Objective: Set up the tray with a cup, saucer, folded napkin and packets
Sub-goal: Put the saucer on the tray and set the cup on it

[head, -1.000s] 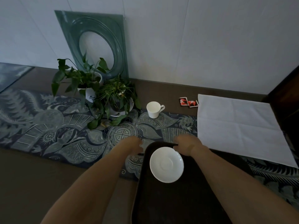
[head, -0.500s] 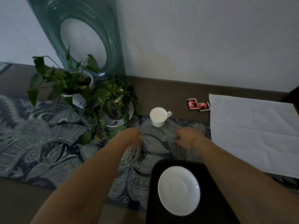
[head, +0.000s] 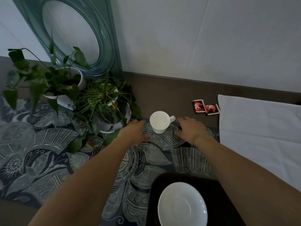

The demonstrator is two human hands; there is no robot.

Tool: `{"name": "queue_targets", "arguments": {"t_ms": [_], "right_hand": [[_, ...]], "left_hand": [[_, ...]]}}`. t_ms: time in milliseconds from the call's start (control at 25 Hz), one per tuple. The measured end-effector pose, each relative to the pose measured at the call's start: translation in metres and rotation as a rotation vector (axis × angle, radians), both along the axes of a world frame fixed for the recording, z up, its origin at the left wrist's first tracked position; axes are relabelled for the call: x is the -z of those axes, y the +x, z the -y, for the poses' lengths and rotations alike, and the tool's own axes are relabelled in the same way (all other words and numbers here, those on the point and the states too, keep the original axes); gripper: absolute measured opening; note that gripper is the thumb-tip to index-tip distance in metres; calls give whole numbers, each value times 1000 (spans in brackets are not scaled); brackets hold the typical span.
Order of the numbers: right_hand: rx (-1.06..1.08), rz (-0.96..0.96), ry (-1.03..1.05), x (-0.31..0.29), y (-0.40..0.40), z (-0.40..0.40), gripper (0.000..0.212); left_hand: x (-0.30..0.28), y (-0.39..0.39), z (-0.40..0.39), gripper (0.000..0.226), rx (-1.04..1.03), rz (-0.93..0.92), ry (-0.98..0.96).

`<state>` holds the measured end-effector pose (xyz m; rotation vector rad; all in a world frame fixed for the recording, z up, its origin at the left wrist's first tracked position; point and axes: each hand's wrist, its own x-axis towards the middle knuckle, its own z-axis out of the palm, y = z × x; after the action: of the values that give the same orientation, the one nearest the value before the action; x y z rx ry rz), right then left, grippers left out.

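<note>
Cup is standing upright beyond the tray, where the saucer is already waiting for it. I am bracketing the cup with my left hand and right hand, one on each side, seemingly to lift it. Each grip is hanging open, fingers relaxed, holding nothing, close beside the cup but apparently not touching. Napkin and packets are lying right of the cup.

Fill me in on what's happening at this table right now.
A person is laying a tray. The saucer already sits on it. Both hands are reaching for the white cup on the patterned cloth: the left hand and right hand flank it, open, neither gripping it. The packets and unfolded napkin wait at right.
</note>
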<state>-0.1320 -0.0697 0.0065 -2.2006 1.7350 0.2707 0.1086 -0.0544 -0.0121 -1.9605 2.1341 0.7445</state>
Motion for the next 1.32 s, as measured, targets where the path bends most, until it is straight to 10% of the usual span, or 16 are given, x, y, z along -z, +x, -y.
{"name": "queue_targets", "arguments": {"t_ms": [280,680,1320], "right_hand": [[101,310,-61,34,9,5,80],[69,415,-243,43,2,12,23],[233,599,-192,-55,-26,-67,15]], "left_hand": [[30,-16,-1,105,-187,-295,-106],[32,-28,2,83,-275,-390,-211],[-86,-45,-38,85,-179,-538,-52]]}}
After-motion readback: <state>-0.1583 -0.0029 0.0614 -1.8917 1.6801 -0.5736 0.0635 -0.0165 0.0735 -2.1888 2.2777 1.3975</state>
